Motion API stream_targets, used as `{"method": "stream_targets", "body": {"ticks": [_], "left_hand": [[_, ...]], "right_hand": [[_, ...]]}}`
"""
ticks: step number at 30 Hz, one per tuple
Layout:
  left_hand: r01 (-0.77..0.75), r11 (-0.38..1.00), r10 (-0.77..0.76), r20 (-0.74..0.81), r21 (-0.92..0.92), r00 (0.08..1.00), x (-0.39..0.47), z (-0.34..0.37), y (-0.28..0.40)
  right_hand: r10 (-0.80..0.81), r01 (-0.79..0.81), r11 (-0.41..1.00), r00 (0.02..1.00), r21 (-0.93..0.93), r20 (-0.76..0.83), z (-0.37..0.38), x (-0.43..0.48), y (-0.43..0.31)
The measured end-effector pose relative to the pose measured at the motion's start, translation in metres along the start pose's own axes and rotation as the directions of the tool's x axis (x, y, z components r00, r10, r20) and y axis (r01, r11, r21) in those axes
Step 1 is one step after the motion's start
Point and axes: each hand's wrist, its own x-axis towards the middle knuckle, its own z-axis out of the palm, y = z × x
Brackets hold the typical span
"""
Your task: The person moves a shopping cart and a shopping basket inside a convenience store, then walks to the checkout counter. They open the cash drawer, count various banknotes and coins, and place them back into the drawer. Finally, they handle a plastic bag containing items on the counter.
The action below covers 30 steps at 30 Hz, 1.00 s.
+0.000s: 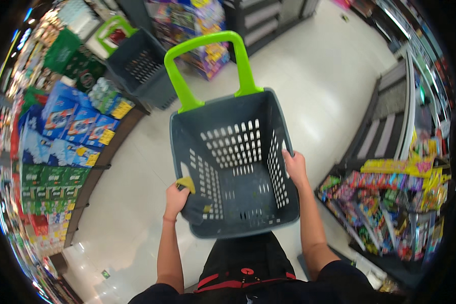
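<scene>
A dark grey plastic shopping basket (224, 108) with perforated walls hangs tilted before me, its inside facing up and nothing lying on its floor. Its bright green pull handle (203, 40) points away from me. My right hand (295, 167) grips the right side wall at the hand slot, thumb over the rim. On the opposite side, my left hand (176, 199) holds the left rim together with a cloth (193, 208). That cloth looks dark grey with yellow parts and drapes into the basket; some of it is hidden by my fingers.
Another grey basket with a green handle (116, 28) stands at upper left. Stacked drink cartons (78, 127) line a curved shelf on the left. A candy rack (391, 205) stands at right, a colourful display (197, 22) ahead. Pale tiled floor (125, 212) lies between.
</scene>
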Motion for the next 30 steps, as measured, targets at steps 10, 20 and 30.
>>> {"method": "stream_targets", "body": {"ticks": [10, 20, 30], "left_hand": [[-0.032, 0.990, -0.040, -0.488, -0.139, 0.872, -0.011, -0.228, 0.126], [-0.382, 0.907, 0.122, -0.758, -0.176, 0.641, 0.188, -0.353, 0.219], [-0.284, 0.956, 0.222, -0.825, 0.078, 0.520, 0.478, -0.429, 0.141]], "right_hand": [[-0.457, 0.400, 0.859, 0.880, 0.320, 0.126, 0.042, 0.028, -0.334], [-0.762, 0.626, 0.510, 0.647, 0.590, -0.027, 0.156, 0.222, -0.557], [-0.685, 0.574, 0.628, 0.728, 0.525, 0.022, 0.432, 0.440, -0.634]]}}
